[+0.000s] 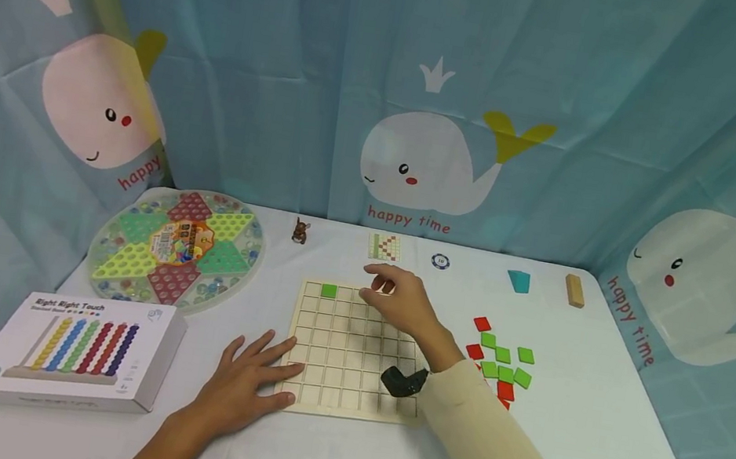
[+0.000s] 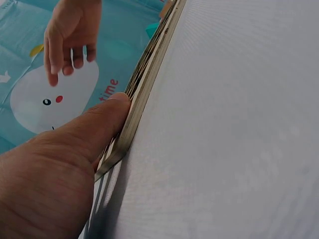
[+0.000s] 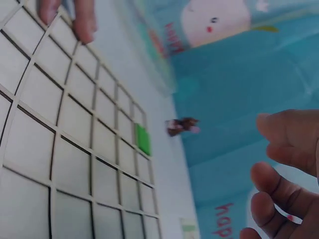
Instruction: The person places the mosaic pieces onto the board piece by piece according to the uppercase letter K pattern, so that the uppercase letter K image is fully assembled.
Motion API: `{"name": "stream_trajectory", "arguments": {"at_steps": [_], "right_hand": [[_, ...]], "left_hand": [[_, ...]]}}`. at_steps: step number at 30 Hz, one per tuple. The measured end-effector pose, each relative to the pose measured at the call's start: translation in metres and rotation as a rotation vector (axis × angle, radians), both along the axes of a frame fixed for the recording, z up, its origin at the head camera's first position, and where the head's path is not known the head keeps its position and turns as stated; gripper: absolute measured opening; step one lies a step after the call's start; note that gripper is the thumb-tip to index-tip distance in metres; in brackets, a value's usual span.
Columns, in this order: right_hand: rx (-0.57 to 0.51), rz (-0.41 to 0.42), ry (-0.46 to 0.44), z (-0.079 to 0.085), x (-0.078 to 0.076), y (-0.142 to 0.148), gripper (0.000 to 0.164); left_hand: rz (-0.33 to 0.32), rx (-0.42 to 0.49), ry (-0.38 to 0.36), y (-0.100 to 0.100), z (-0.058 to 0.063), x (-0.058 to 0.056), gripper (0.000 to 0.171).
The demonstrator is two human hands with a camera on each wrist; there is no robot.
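A wooden grid board point(image 1: 335, 352) lies flat, with one green square tile point(image 1: 328, 291) in its far row, toward the left. My left hand point(image 1: 242, 387) rests with spread fingers on the board's left side. In the left wrist view its thumb point(image 2: 107, 112) presses on the board's edge. Above the board's far part hovers my right hand point(image 1: 405, 302), fingers loosely bent and thumb apart from them. Nothing shows between these fingers in the right wrist view. Right of the board lie loose green tiles point(image 1: 502, 355) and red tiles point(image 1: 474, 352), partly hidden by the right sleeve.
Behind the board are a small brown animal figure point(image 1: 299, 231), a pattern card point(image 1: 384, 247), a poker chip point(image 1: 440, 261), a teal block point(image 1: 519, 281) and a wooden block point(image 1: 575, 290). At left are a round Chinese checkers board point(image 1: 239, 262) and a white game box point(image 1: 156, 356).
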State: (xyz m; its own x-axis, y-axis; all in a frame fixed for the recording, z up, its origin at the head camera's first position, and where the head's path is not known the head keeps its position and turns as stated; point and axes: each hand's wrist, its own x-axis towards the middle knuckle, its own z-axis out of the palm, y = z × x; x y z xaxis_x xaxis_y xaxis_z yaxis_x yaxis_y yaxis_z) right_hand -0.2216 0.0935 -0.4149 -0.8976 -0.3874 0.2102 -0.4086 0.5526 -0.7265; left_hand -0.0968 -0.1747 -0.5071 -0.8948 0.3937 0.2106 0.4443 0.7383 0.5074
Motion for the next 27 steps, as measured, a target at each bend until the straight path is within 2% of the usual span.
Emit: {"name": "stream_trajectory", "arguments": {"at_steps": [9, 15, 22, 27], "right_hand": [[-0.077, -0.027, 0.008, 0.016, 0.028, 0.035, 0.039], [-0.089, -0.050, 0.085, 0.021, 0.053, 0.064, 0.041], [-0.086, -0.053, 0.173, 0.018, 0.072, 0.096, 0.044], [-0.037, -0.127, 0.191, 0.014, 0.082, 0.122, 0.046]], "left_hand": [[0.006, 0.011, -0.016, -0.003, 0.000, 0.002, 0.047], [0.008, 0.012, -0.026, -0.002, 0.000, 0.002, 0.048], [0.003, 0.015, -0.017, -0.001, -0.002, 0.000, 0.048], [0.000, 0.014, -0.008, 0.000, -0.004, 0.000, 0.049]]}}
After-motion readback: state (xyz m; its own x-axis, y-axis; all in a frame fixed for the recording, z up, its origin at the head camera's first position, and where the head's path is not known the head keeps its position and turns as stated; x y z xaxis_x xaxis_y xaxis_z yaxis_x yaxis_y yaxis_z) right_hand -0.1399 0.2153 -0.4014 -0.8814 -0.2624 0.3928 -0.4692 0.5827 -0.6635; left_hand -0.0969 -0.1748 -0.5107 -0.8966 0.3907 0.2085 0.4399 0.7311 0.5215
